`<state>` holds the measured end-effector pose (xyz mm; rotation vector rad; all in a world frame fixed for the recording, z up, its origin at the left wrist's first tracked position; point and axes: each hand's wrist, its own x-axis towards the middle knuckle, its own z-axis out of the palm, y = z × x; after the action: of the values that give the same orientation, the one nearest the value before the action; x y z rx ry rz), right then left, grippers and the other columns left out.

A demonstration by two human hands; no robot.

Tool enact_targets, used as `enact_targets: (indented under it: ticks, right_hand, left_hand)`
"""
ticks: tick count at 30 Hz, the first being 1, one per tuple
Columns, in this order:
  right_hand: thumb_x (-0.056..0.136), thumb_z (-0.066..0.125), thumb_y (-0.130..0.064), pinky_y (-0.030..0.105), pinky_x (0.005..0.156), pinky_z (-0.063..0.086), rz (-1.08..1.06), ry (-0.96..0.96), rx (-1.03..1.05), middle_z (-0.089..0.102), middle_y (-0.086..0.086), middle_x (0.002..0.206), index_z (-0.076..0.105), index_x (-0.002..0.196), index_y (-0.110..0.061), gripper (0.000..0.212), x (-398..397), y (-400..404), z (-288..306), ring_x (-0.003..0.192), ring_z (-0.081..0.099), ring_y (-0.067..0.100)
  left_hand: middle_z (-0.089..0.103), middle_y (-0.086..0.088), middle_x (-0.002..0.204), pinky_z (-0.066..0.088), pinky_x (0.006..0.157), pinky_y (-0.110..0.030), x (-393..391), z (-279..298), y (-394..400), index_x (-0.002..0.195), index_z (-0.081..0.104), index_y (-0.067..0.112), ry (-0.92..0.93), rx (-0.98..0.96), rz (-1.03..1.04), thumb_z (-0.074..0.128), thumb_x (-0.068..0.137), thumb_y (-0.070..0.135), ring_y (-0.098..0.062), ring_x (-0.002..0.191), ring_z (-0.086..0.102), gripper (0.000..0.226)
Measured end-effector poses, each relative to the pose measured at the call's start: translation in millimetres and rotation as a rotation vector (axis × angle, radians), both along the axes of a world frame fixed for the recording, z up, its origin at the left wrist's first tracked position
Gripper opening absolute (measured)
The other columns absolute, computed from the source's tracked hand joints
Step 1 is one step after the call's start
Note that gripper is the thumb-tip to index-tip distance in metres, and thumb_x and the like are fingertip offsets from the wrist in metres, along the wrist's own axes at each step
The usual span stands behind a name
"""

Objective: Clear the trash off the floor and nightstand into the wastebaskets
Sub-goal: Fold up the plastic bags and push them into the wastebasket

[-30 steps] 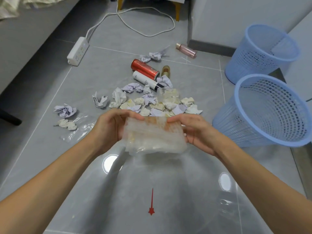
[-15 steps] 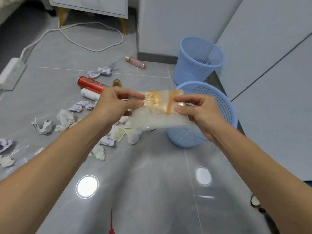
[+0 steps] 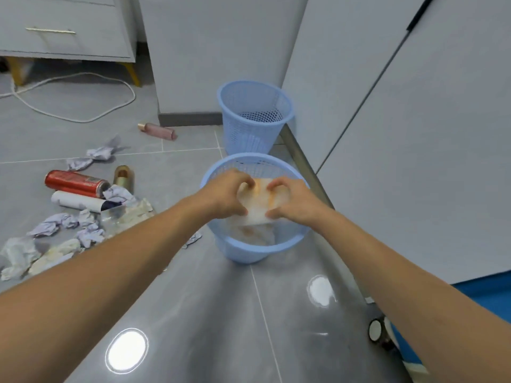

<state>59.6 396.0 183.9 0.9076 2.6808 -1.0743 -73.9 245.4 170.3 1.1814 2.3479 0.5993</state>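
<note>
On my far left I see crumpled paper balls (image 3: 52,229), soft and creased, strewn over the glossy grey tile floor (image 3: 193,313). Beside them lie a red metal can (image 3: 76,183) and a smooth white tube (image 3: 78,201). At centre my left hand (image 3: 225,193) and right hand (image 3: 293,201), arms stretched forward, each pinch one side of a translucent, orange-stained plastic wrapper (image 3: 258,203), fingers curled round its edges. The wrapper hangs over the mouth of the near blue mesh wastebasket (image 3: 249,251). A second, taller mesh wastebasket (image 3: 254,117) stands just behind.
</note>
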Motion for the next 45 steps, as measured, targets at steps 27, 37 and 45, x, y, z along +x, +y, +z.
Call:
enact_targets:
  ticks: [27, 37, 45]
  right_hand:
    - [0.092, 0.071, -0.024, 0.043, 0.107, 0.048, 0.378, -0.453, 0.309, 0.054, 0.008, 0.146, 0.045, 0.152, -0.028, 0.065, -35, -6, -39, 0.130, 0.055, 0.031]
    - [0.091, 0.057, -0.007, 0.040, 0.105, 0.050, 0.200, 0.168, 0.447, 0.069, 0.004, 0.133, 0.068, 0.131, -0.018, 0.043, -34, -65, 43, 0.126, 0.061, 0.023]
    - [0.084, 0.060, -0.014, 0.042, 0.087, 0.056, 0.444, 0.447, 0.368, 0.075, -0.001, 0.103, 0.074, 0.107, -0.018, 0.028, -73, -216, 39, 0.095, 0.069, 0.022]
  left_hand:
    - [0.060, -0.007, 0.131, 0.051, 0.098, -0.044, 11, -36, 30, 0.132, 0.064, 0.021, 0.274, -0.438, -0.252, 0.057, 0.095, 0.043, -0.028, 0.116, 0.060, 0.044]
    - [0.058, 0.003, 0.138, 0.043, 0.108, -0.039, 2, 25, -96, 0.141, 0.059, 0.022, 0.260, 0.206, -0.023, 0.051, 0.102, 0.046, -0.018, 0.130, 0.051, 0.046]
    - [0.063, 0.007, 0.125, 0.047, 0.096, -0.033, -35, 10, -273, 0.130, 0.065, 0.026, 0.234, 0.234, 0.233, 0.054, 0.101, 0.045, -0.012, 0.115, 0.058, 0.036]
